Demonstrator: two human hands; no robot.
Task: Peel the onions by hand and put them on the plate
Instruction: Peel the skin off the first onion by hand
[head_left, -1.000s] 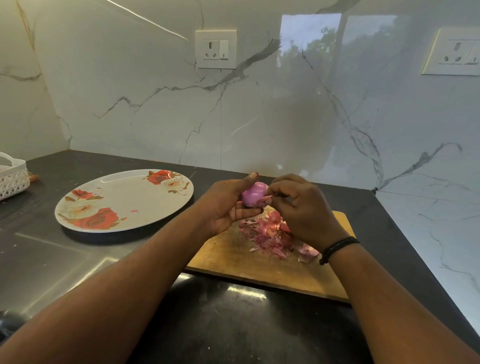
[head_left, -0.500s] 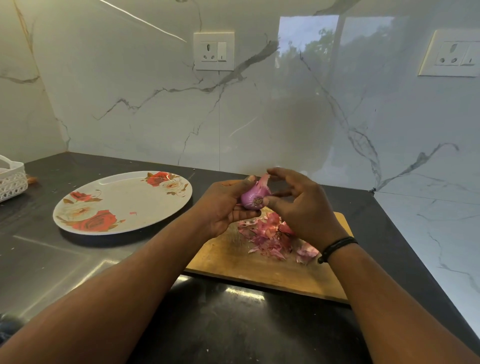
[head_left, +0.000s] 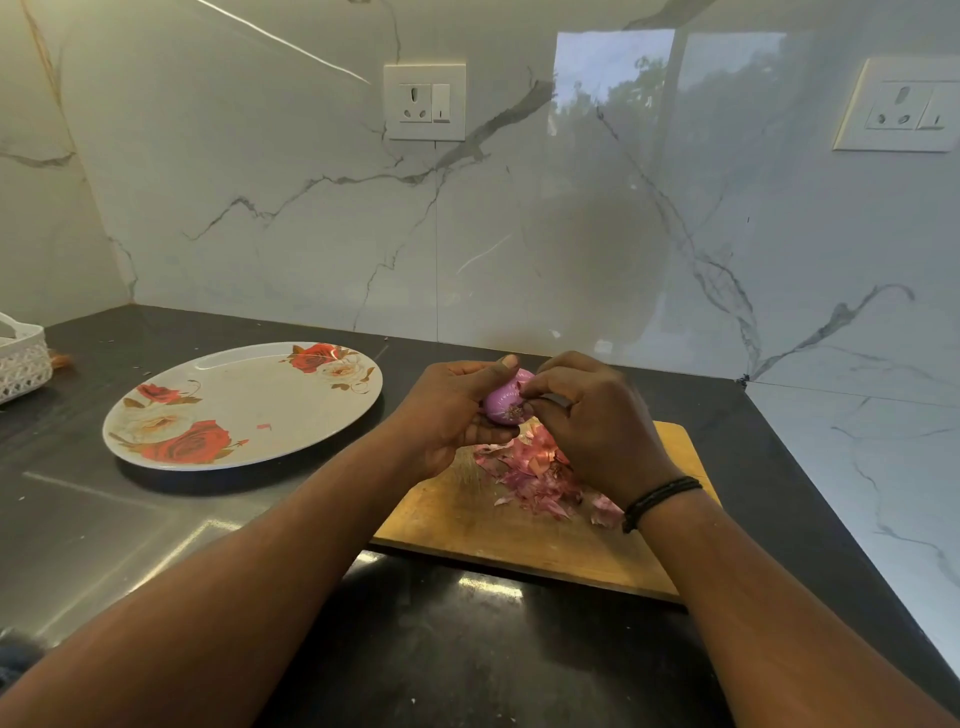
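Your left hand (head_left: 447, 415) cups a small, round purple onion (head_left: 505, 402) above the far edge of the wooden cutting board (head_left: 467, 514), fingers curled round it with the thumb on top. Your right hand (head_left: 597, 421) has its fingers (head_left: 530, 387) pinched on the onion's upper right side. A heap of pink-red onion skins (head_left: 535, 478) lies on the board beneath. The oval white plate with red roses (head_left: 234, 395) sits left of the board on the dark surface (head_left: 78, 519), holding one skin scrap.

bare forearms, black braided wristband (head_left: 661, 498) on right wrist
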